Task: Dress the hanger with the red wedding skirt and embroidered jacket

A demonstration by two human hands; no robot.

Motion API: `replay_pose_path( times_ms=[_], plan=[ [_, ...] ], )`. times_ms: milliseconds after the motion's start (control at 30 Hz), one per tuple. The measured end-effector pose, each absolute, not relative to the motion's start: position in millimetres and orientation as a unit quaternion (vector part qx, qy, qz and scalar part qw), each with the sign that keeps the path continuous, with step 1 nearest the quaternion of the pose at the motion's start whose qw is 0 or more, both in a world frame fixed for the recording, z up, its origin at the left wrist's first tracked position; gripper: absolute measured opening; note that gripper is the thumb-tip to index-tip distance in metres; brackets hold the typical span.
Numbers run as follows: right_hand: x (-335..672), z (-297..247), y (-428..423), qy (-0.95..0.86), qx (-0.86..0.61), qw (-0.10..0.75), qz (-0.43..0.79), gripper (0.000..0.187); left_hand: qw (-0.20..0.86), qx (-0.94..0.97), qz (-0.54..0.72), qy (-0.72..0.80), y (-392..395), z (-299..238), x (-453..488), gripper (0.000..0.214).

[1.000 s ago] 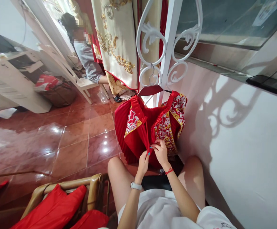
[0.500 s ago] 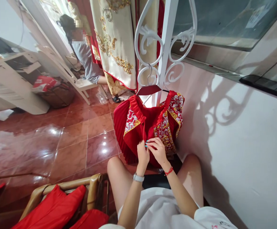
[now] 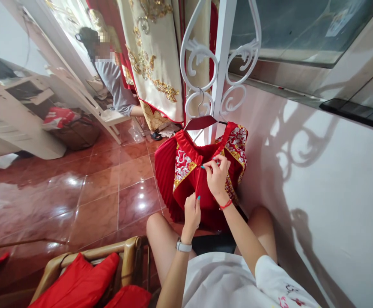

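Note:
A red embroidered skirt [image 3: 186, 184] with pleats and white and gold flower patterns hangs in front of me from a dark red hanger [image 3: 202, 122]. My left hand [image 3: 192, 214] is closed round the lower part of a thin red strap [image 3: 198, 182] at the skirt's waist opening, pulled taut toward me. Higher up, my right hand [image 3: 217, 173] pinches at the waistband near the strap's upper end. What exactly lies between those right fingertips is too small to make out.
The hanger hooks onto a white scrolled metal rack [image 3: 222, 60]. Cream and gold garments [image 3: 154, 55] hang behind it. A bamboo chair [image 3: 129, 261] holding red cloth [image 3: 77, 282] stands at lower left. Another person [image 3: 111, 81] sits farther back. A white wall [image 3: 340, 192] rises at right.
My hands were close together at the strap and are now apart. The right hand has moved up to the waistband; the left has dropped slightly, with the strap stretched out.

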State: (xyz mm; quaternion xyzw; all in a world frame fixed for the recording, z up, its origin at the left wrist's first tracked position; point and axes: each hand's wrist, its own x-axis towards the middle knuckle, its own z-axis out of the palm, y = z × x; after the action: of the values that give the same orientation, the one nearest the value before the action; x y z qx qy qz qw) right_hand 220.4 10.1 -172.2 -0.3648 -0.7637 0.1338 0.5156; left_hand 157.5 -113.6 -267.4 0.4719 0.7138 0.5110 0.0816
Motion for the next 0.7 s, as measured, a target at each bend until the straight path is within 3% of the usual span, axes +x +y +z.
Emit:
replay_pose_path(
  times_ms=[133, 300, 400, 467, 567, 700],
  plan=[
    [213.5, -151.1, 23.6, -0.776, -0.345, 0.511, 0.134, 0.016, 0.077, 0.465, 0.531, 0.704, -116.8, -259.4, 155.6, 0.035],
    [216.6, -169.5, 23.2, -0.72, -0.338, 0.541, 0.273, 0.011, 0.061, 0.438, 0.557, 0.703, -124.2, -254.4, 157.6, 0.028],
    [217.7, -182.1, 28.3, -0.632, -0.356, 0.561, 0.399, 0.037, 0.038, 0.391, 0.57, 0.722, -131.9, -241.9, 158.5, 0.024],
    [218.4, -185.1, 33.7, -0.601, -0.358, 0.515, 0.495, 0.049, 0.071, 0.399, 0.57, 0.715, -137.2, -233.6, 162.2, 0.027],
    [221.8, -183.1, 38.2, -0.577, -0.342, 0.403, 0.623, 0.047, 0.145, 0.459, 0.548, 0.685, -142.7, -231.5, 178.8, 0.035],
    [226.5, -175.3, 30.4, -0.62, -0.341, 0.315, 0.633, 0.044, 0.248, 0.496, 0.514, 0.655, -141.5, -242.4, 214.7, 0.033]
  ],
)
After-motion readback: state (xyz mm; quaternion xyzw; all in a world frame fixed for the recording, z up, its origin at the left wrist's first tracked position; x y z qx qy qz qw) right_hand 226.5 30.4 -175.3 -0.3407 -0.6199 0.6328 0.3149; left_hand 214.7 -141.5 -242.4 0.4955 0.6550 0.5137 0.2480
